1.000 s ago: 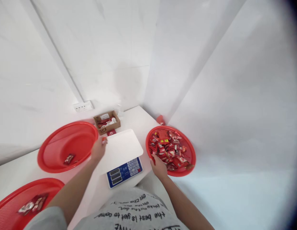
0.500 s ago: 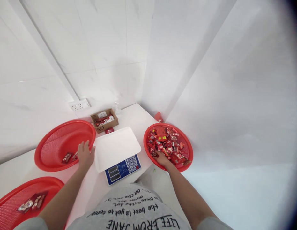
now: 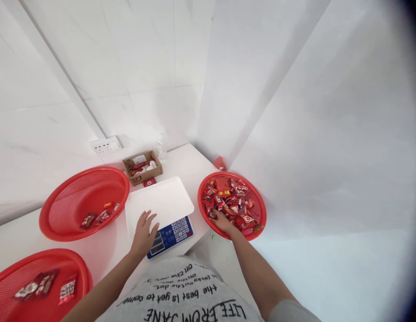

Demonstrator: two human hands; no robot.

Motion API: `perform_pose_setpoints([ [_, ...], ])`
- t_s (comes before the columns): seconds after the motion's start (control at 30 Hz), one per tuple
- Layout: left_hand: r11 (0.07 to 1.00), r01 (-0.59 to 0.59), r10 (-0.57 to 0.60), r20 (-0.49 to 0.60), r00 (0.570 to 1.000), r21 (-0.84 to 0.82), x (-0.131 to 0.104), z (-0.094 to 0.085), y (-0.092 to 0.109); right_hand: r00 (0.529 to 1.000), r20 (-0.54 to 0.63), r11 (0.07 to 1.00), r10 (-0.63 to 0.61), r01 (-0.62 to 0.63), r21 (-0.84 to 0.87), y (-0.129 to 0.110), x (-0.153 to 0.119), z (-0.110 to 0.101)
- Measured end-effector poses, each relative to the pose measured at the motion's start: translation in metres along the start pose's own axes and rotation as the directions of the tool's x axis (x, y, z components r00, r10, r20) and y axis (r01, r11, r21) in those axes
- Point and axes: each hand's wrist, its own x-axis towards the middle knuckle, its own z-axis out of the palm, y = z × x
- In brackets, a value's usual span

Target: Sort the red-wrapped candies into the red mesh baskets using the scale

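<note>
- Just changed: left hand [image 3: 144, 232] has left the far-left basket [image 3: 94, 192] and now hovers over the scale [image 3: 174, 235], lower left part of its white pan [image 3: 169, 197]; fingers spread apart, no packet seen in them (contact with the pan: can't tell).
- Also changed: more packets show in the far-left basket, left of the scale: a dark red one [image 3: 87, 220], a red-and-white one beside it, a small orange-red one behind, a pale-marked one by the rim. Reads as the left hand's load being dropped there, so that hand is free.
- Right hand [image 3: 224, 223] remains in the full basket [image 3: 264, 213], right of the scale; fingers down among the packets, tips hidden, so can't tell if they're clamped on one.
- Full basket: many red packets [image 3: 228, 205] heaped and mixed, plus a larger red pack [image 3: 223, 184] with yellow print (back part of the heap).
- Near-left basket [image 3: 56, 261], nearer the body and left of the scale: two dark packets together, one red-and-white packet [image 3: 67, 290] apart (the forearm may have hidden it earlier).
- Carton [image 3: 148, 175], just behind the scale: red packets and something white, too small to read.
</note>
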Motion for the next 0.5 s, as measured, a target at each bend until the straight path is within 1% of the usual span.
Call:
perform_pose_setpoints([
  [0.1, 1.000, 0.003, -0.002, 0.016, 1.000, -0.028, -0.005, 0.003, 0.000, 0.999, 0.044, 0.999, 0.012, -0.015, 0.047, -0.002, -0.001, -0.003],
  [0.2, 0.998, 0.022, -0.020, 0.034, 0.999, -0.058, -0.008, 0.003, 0.004, 0.996, 0.063, 0.993, 0.056, -0.062, 0.101, -0.010, -0.002, -0.006],
  [0.3, 0.996, 0.041, -0.037, 0.052, 0.998, -0.080, -0.010, 0.002, 0.008, 0.990, 0.109, 0.980, 0.086, -0.104, 0.168, -0.019, -0.004, -0.007],
  [0.4, 0.995, 0.045, -0.039, 0.065, 0.997, -0.091, -0.011, 0.002, 0.009, 0.987, 0.138, 0.976, 0.078, -0.104, 0.193, -0.025, -0.005, -0.007],
  [0.5, 0.994, 0.044, -0.036, 0.078, 0.996, -0.101, -0.011, 0.002, 0.009, 0.992, 0.115, 0.979, 0.059, -0.080, 0.186, -0.026, -0.006, -0.007],
])
